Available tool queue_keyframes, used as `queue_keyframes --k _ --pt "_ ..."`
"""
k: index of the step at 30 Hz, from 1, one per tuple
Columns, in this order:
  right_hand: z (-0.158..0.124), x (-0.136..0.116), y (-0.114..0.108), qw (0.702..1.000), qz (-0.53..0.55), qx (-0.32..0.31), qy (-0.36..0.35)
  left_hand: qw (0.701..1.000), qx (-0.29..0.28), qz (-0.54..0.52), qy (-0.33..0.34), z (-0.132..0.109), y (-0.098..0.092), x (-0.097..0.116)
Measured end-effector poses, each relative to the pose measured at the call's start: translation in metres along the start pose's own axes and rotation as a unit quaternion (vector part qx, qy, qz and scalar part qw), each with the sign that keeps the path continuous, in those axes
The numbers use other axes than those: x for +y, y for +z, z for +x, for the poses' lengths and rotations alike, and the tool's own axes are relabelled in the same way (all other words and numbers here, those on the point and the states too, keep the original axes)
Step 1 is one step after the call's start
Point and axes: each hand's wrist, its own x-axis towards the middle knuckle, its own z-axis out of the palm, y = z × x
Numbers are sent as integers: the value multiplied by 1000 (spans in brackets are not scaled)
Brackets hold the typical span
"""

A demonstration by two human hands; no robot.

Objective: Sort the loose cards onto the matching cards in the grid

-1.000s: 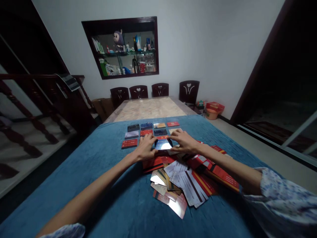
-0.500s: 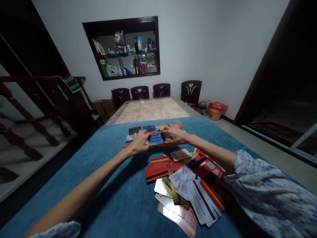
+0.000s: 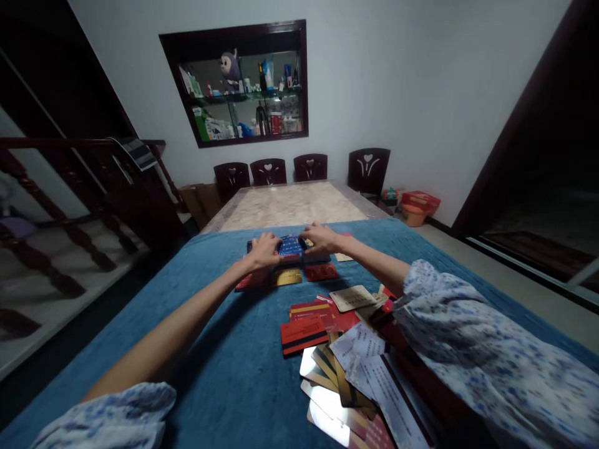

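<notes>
My left hand [image 3: 264, 251] and my right hand [image 3: 321, 239] are at the far row of laid-out cards, fingers curled at either side of a blue bank card [image 3: 290, 246]. Both hands grip that card by its edges; its contact with anything beneath is hidden. Nearer to me, a gold card [image 3: 287, 277] lies between a red card [image 3: 253, 280] on the left and another red card [image 3: 321, 272] on the right. Several other cards in the rows are partly covered by my hands. A loose pile of cards, with an orange-red one [image 3: 304, 333] on its left side, spreads below my right forearm.
A blue cloth [image 3: 224, 362] covers the near part of the table; its far marble top [image 3: 290, 206] is bare. Dark chairs [image 3: 369, 171] stand beyond. A wooden railing [image 3: 60, 212] is at left, an orange bucket [image 3: 414, 214] at right.
Both hands have moved away from me with the blue card between them, from the middle of the rows to the far row. The gold and red cards in the near row are now uncovered.
</notes>
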Motion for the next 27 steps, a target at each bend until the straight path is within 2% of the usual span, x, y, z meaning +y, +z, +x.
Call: queue_keyframes --k 12,17,27 --pt "46 10 7 999 1 -13 37 999 -19 11 -41 39 7 -18" --pt "62 14 14 998 -2 -24 55 998 -20 10 -59 54 16 -23" --pt "86 21 33 996 4 -48 77 996 -35 2 -77 68 29 -32"
